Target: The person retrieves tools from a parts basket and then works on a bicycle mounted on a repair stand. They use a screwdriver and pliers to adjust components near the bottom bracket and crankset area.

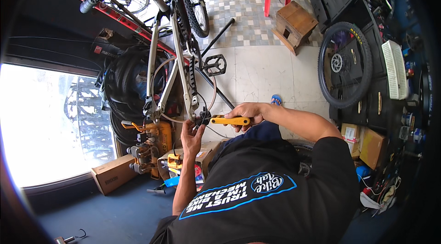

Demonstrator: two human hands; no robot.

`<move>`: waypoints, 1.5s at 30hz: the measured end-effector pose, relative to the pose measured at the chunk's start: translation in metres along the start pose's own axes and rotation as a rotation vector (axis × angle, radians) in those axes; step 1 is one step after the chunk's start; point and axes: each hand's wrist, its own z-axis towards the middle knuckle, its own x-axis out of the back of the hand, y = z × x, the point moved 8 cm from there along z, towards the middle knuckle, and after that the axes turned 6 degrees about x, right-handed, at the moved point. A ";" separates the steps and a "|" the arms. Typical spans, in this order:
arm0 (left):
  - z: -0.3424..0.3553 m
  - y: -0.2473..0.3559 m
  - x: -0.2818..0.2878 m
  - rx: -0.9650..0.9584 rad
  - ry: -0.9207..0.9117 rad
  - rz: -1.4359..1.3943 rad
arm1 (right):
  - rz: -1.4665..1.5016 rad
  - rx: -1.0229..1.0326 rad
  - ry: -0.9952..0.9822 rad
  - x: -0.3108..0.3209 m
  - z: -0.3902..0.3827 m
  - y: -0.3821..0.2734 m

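A silver bicycle frame hangs in front of me, its rear end toward me with no wheel between the stays. At the end of the right-hand stay is a black rear derailleur, with a thin cable running from it. My left hand pinches the derailleur from below, fingers closed around its lower part. In my right hand is a yellow folding hex key set, its body level and its thin key pointing left into the derailleur. The key's tip is too small to make out.
A black pedal juts out beside the frame. The red stand tube slants behind it. A wheel with a disc rotor leans on dark cabinets at right. At lower left are a yellow compressor and a cardboard box.
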 end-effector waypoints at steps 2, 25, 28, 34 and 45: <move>0.000 -0.001 0.001 0.001 0.016 0.047 | -0.043 0.003 0.062 0.000 -0.002 0.003; -0.001 0.003 0.002 -0.011 0.034 0.131 | -0.678 0.437 0.170 -0.007 -0.017 -0.038; 0.001 -0.009 0.005 0.066 0.019 0.116 | -1.846 0.986 0.610 -0.062 -0.049 -0.062; 0.001 -0.009 0.010 0.088 0.044 0.216 | -1.423 0.250 0.422 -0.019 -0.029 -0.050; -0.009 0.032 -0.006 0.191 0.074 0.302 | 0.337 0.168 -0.177 -0.002 0.006 0.022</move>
